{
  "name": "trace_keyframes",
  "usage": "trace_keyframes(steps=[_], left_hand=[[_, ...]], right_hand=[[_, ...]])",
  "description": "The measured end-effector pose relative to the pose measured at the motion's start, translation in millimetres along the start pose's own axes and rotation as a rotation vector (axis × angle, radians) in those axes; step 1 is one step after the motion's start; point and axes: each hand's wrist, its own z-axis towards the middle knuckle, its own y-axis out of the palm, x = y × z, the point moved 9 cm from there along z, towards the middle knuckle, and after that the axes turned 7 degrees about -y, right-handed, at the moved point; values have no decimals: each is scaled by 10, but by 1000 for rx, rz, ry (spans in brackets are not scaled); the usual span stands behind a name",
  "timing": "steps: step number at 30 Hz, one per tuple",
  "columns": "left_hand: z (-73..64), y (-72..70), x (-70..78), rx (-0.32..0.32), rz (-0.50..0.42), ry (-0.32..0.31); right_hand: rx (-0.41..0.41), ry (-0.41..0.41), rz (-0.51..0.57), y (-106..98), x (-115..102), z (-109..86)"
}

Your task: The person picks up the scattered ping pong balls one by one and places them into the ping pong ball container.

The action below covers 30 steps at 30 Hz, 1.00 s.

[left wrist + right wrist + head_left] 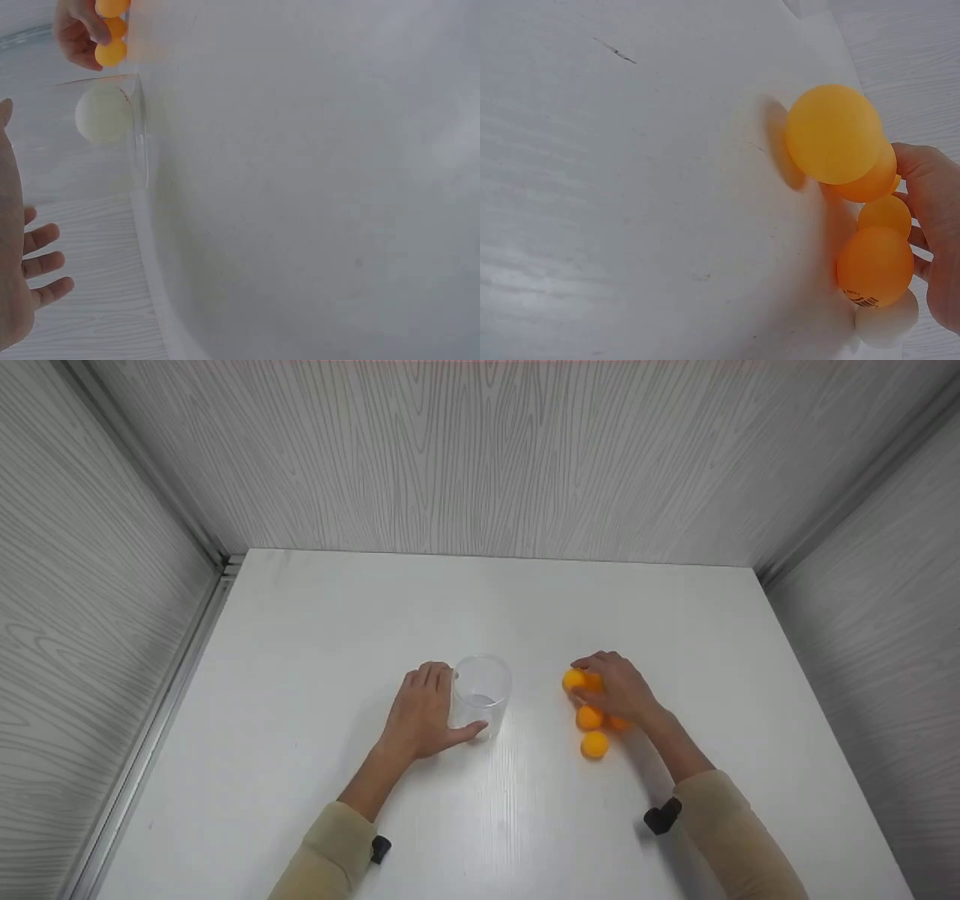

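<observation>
A clear, open-topped plastic cup [491,716] stands upright on the white table. My left hand [421,716] holds it, fingers along its left side and thumb across the front. Through the cup wall, the left wrist view shows a white ping-pong ball [103,114] low down, seemingly inside. To the right, my right hand [619,686] reaches over a cluster of orange ping-pong balls and pinches the leftmost orange ping-pong ball [574,681] between thumb and fingers. Another white ping-pong ball [887,321] lies by that cluster in the right wrist view; the hand hides it from the head view.
Nearest me in the cluster is a loose orange ball [595,745], with another orange ball [589,718] just behind it. Grey wood-grain panels [480,457] enclose the white table [315,607] at the back and both sides.
</observation>
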Motion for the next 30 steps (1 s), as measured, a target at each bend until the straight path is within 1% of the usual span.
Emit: trace_keyframes(steps=[7, 13, 20, 23, 30], left_hand=[[-1, 7, 4, -16, -4, -6], [1, 12, 5, -18, -1, -8], [5, 9, 3, -20, -6, -13], [6, 9, 0, -23, -8, -17], [6, 8, -9, -4, -32, -14]], right_hand=[[2, 11, 13, 4, 23, 2], [10, 2, 16, -2, 13, 13], [12, 16, 17, -1, 12, 17], [15, 10, 11, 4, 7, 26], [38, -1, 20, -14, -10, 33]])
